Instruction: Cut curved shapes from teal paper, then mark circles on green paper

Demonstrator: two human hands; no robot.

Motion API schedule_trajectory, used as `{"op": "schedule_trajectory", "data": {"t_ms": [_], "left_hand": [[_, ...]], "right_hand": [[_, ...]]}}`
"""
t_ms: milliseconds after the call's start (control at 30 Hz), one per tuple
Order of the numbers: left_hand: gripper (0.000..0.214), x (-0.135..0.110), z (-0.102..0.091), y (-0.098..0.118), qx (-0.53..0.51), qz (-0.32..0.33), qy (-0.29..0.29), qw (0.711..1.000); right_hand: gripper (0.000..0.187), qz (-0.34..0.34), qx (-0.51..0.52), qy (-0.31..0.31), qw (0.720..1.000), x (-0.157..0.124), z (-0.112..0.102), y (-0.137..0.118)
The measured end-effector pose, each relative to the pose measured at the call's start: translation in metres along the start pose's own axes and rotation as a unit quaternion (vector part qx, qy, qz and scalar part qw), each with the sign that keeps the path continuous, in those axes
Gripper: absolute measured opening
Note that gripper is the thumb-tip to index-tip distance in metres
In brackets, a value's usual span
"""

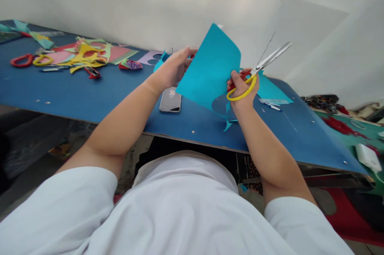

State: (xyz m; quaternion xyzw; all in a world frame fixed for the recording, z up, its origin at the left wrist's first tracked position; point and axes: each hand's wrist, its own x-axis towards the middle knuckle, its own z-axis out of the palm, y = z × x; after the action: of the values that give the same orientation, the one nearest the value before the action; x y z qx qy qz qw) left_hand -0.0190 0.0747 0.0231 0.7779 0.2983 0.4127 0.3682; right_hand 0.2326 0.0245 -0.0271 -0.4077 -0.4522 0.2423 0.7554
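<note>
A sheet of bright blue paper [210,63] is held up above the table, with a rounded cut-out at its lower edge and a thin strip dangling there. My right hand [243,89] pinches its right edge between thumb and fingers. In that same hand are scissors [255,71] with one yellow and one red handle loop, their blades pointing up and right, away from the sheet. My left hand [175,67] is at the sheet's left edge; its fingertips go behind the paper, so their grip is hidden. A phone [171,99] lies below it.
Left on the blue table [120,99] are colored paper scraps [87,55], red-handled scissors [22,61], a pen [54,69] and a red cutter [92,72]. More blue paper [274,87] and a pen [273,107] lie right. A white wall [135,7] stands behind.
</note>
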Motion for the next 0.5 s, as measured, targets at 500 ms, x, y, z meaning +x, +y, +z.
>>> {"op": "schedule_trajectory", "data": {"t_ms": [500], "left_hand": [[0.044, -0.004, 0.001, -0.014, 0.033, -0.049, -0.063, 0.996]], "right_hand": [[0.062, -0.049, -0.038, -0.034, 0.998, -0.005, -0.003, 0.002]]}}
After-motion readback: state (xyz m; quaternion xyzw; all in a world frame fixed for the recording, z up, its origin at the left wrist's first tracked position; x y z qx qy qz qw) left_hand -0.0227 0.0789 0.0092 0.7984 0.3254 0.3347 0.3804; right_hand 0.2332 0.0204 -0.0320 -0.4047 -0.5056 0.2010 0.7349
